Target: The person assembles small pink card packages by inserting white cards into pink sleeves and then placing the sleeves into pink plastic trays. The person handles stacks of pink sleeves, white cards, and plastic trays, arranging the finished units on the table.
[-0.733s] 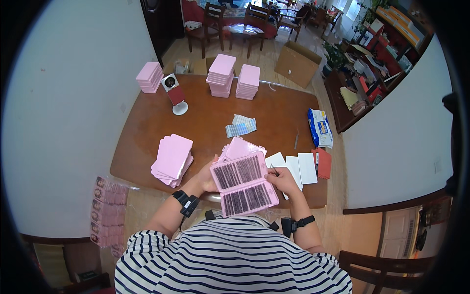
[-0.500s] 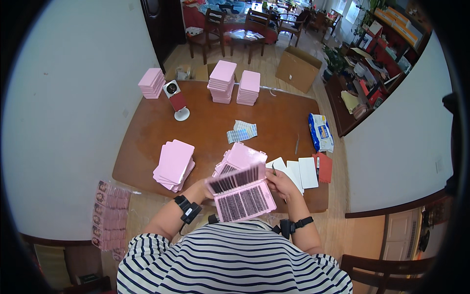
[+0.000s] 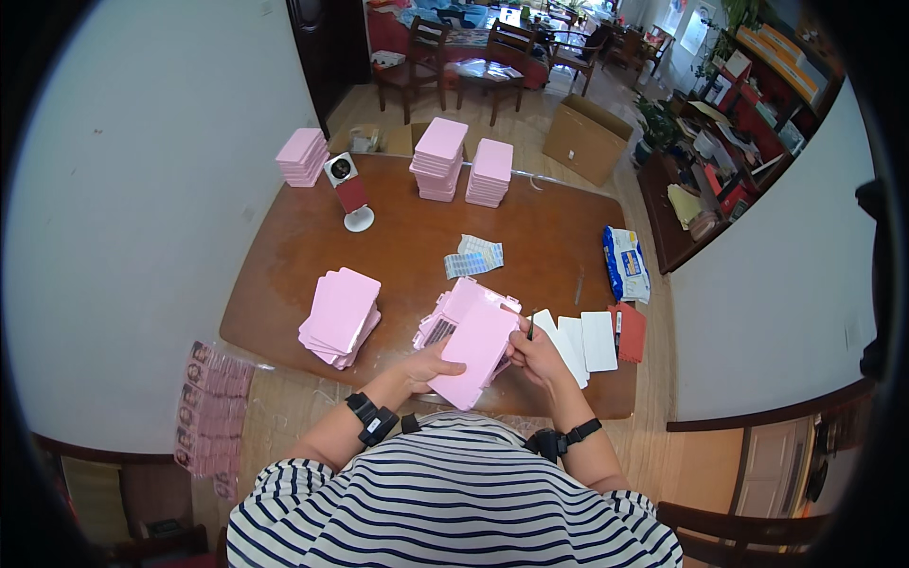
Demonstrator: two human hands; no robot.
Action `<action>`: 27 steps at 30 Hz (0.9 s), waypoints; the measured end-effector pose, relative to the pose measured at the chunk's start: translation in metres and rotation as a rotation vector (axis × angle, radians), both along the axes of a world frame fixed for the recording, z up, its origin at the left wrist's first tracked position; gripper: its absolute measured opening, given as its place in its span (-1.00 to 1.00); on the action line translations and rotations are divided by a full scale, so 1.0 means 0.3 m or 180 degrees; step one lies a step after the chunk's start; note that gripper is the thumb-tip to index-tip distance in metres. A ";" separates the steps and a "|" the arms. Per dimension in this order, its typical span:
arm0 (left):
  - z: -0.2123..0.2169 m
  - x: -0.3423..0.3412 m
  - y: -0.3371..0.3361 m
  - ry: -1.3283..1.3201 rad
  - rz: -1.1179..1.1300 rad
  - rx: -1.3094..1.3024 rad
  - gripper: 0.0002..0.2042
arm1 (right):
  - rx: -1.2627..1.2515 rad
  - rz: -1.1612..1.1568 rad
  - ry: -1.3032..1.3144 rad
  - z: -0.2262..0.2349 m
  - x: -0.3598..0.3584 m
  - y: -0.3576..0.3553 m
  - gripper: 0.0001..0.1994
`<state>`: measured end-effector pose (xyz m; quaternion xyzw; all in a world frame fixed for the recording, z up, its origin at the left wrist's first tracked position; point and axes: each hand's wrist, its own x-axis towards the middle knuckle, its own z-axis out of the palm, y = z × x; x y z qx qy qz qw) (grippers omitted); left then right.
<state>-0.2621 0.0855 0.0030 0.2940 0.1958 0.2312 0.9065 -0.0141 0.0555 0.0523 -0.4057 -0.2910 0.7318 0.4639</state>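
From the head camera, both hands grip a closed pink case (image 3: pixel 476 350) above the table's near edge (image 3: pixel 284 350): the left hand (image 3: pixel 428 367) underneath, the right hand (image 3: pixel 536 353) pinching its right edge. It probably goes best held level, edges flush, before joining the pink stack (image 3: pixel 339 314).

Both forearms are entering from the lower edge and converging at centre. The left hand (image 3: pixel 428 364) is curling its fingers (image 3: pixel 453 360) inward in a grip; the right hand (image 3: pixel 536 354) is doing likewise, opposite, with wrists bent slightly.
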 end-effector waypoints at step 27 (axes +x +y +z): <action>0.158 -0.738 0.268 0.4602 0.0790 0.2567 -0.11 | 0.0169 0.0379 -0.2072 -0.328 -0.918 0.269 -0.72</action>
